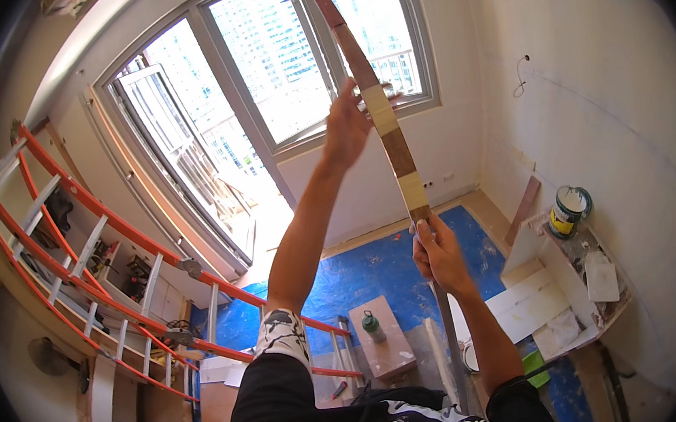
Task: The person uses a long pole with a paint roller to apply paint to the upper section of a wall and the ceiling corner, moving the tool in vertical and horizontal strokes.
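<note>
A long, narrow strip (366,71), brown with pale tape-like bands, rises from the middle towards the window at the top, its tip yellow. My right hand (440,253) is closed around its lower part, thumb on the near face. Below that hand a grey bar (450,346) runs down towards my body; whether it belongs to the strip I cannot tell. Higher up, my left hand (349,124) is at the strip's left side, its fingers spread and blurred behind it. Whether those fingers touch the strip is unclear.
An orange ladder (156,253) with metal rungs fills the left. Blue sheeting (345,283) covers part of the floor. A green bottle (373,328) stands on a box (388,352). At right, a paint bucket (565,213) sits on a dirty white cabinet (613,312).
</note>
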A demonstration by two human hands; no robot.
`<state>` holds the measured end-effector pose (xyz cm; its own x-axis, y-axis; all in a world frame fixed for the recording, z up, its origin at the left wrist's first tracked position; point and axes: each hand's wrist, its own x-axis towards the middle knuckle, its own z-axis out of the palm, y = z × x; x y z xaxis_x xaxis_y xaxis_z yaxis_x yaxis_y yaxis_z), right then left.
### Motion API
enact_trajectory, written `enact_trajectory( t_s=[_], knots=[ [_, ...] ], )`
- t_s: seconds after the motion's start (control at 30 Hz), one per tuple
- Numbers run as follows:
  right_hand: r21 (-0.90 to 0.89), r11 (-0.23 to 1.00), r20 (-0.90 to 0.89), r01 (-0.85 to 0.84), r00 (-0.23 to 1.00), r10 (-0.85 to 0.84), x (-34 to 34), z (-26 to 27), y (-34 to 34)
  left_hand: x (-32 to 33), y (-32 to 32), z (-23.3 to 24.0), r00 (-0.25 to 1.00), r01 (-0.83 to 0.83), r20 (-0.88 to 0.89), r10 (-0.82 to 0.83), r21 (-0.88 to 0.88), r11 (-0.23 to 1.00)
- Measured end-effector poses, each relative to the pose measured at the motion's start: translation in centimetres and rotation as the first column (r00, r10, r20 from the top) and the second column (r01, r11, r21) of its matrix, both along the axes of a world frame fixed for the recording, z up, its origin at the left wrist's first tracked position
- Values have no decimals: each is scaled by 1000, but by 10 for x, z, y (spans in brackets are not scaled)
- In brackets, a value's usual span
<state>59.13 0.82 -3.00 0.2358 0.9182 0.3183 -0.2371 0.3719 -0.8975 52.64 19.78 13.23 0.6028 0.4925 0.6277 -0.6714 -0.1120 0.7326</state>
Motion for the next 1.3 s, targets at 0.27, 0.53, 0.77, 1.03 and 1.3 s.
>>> enact_trajectory(
  t_s=[0.27, 0.53, 0.77, 1.03, 1.3],
  knots=[
    [-47, 998, 71, -47, 996, 50, -13, -19, -5, -3, 75, 132, 991, 102, 71, -116, 177, 979],
    [111, 978, -171, -177, 966, 194, -9, 12, -5, 6, 34, 123, 993, 85, 70, -91, 88, 993],
    [51, 997, 34, 58, 998, -60, -22, 4, 3, 12, 9, 116, 972, -236, 46, 232, 191, 953],
    [122, 956, 189, 268, 939, -288, -32, 6, 1, 6, 12, 115, 901, -429, -4, 433, 139, 893],
    [102, 953, 221, 284, 928, -301, -37, 9, -1, 0, 13, 112, 795, -573, -73, 602, 231, 786]
  ],
)
